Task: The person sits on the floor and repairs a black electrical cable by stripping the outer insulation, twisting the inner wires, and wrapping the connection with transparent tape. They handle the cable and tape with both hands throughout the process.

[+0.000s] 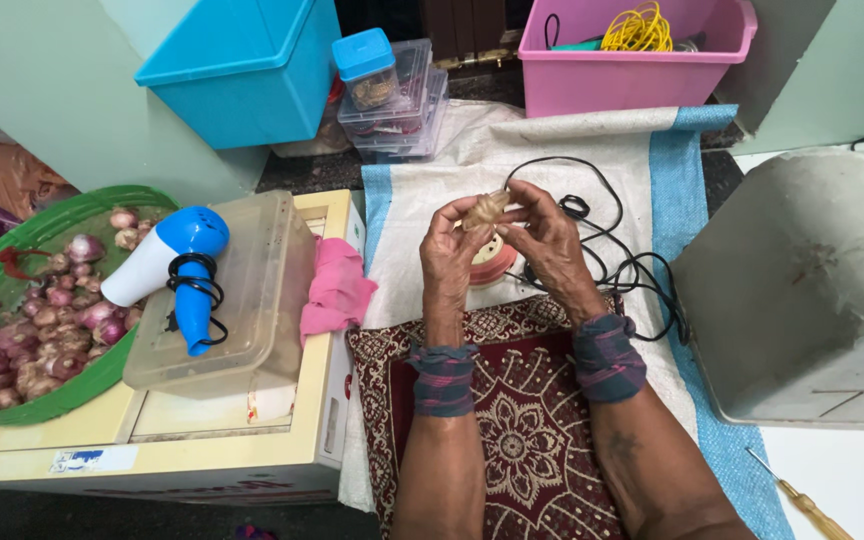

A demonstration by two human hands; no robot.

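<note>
My left hand (449, 245) and right hand (549, 240) are together, fingers pinched on a small tan lump (485, 208) held above a round reddish disc (493, 262). A black cord (612, 262) coils on the white sack (592, 150) just beside my right hand.

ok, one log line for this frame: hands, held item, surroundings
left hand: pinching small tan lumpy piece | right hand: pinching same piece | below: round cream-and-red device, black cord | left: blue-white hair dryer

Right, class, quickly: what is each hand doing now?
Left hand: closed on the small tan object.
Right hand: fingers pinching the same object.
</note>
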